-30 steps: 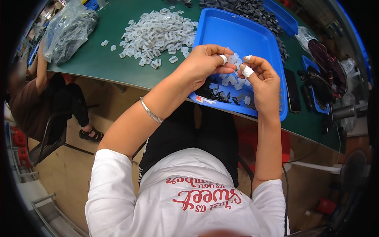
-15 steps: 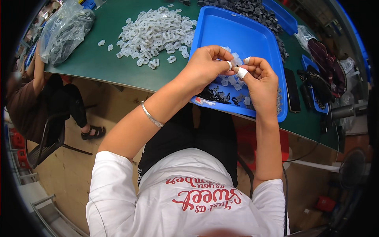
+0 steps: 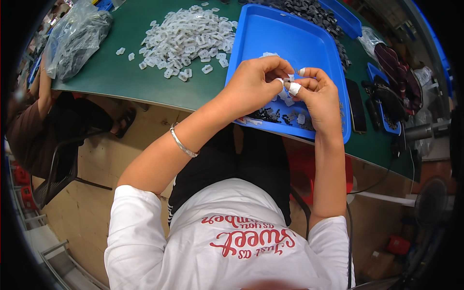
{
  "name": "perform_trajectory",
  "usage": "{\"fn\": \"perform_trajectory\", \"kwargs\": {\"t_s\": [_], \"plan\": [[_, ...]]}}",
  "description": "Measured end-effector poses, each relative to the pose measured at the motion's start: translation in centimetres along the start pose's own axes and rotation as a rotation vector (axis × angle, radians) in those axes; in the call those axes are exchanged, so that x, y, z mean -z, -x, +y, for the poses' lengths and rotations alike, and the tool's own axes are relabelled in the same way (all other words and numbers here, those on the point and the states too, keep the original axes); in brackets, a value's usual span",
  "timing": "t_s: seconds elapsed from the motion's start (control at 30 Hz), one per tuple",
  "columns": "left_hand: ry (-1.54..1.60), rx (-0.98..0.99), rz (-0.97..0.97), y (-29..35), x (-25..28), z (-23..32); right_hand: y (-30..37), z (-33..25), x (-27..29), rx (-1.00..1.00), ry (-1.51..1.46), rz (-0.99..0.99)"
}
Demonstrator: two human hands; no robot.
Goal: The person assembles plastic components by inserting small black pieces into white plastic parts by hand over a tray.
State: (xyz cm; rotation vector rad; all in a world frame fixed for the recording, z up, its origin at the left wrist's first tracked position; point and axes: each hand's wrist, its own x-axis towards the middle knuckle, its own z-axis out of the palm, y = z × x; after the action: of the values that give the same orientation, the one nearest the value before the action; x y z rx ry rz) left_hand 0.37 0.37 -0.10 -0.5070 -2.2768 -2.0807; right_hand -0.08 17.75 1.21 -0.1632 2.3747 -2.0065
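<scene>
Less gap than before between left hand (image 3: pixel 251 81), right hand (image 3: pixel 323 101); fingers (image 3: pixel 294 88) pinching small, seemingly translucent part (image 3: pixel 291 77).

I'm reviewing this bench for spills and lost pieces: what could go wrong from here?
1. The small pale part pinched between the left hand and right hand might slip and get lost among the similar pale parts below.
2. White tape on the fingers may dull the touch.
3. The blue tray sits close to the table's near edge, so a bump might spill its contents.
</scene>
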Motion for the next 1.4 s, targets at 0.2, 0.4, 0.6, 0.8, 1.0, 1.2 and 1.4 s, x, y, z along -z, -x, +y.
{"fn": "perform_trajectory", "kwargs": {"t_s": [0.2,0.4,0.6,0.8,1.0,1.2,1.4], "plan": [[0.098,0.070,-0.010,-0.1,0.3,0.1,-0.2,0.3,0.2,0.074,-0.091,-0.036],[0.120,0.124,-0.106,0.1,0.6,0.5,-0.6,0.3,1.3,-0.028,-0.137,-0.154],[0.289,0.194,-0.137,0.0,0.8,0.3,-0.4,0.2,1.4,-0.058,-0.112,-0.155],[0.328,0.282,-0.173,-0.7,0.9,-0.7,0.3,-1.0,1.4,-0.014,-0.101,-0.200],[0.394,0.265,-0.069,-0.3,0.5,0.1,-2.2,-1.4,6.8,0.100,0.280,0.146],[0.324,0.164,-0.047,-0.3,0.4,-0.3,-4.2,1.2,7.2,0.197,0.917,0.190],[0.328,0.270,-0.022,-0.6,0.2,-0.2,-5.0,0.6,4.1,0.421,0.957,-0.113]]}}
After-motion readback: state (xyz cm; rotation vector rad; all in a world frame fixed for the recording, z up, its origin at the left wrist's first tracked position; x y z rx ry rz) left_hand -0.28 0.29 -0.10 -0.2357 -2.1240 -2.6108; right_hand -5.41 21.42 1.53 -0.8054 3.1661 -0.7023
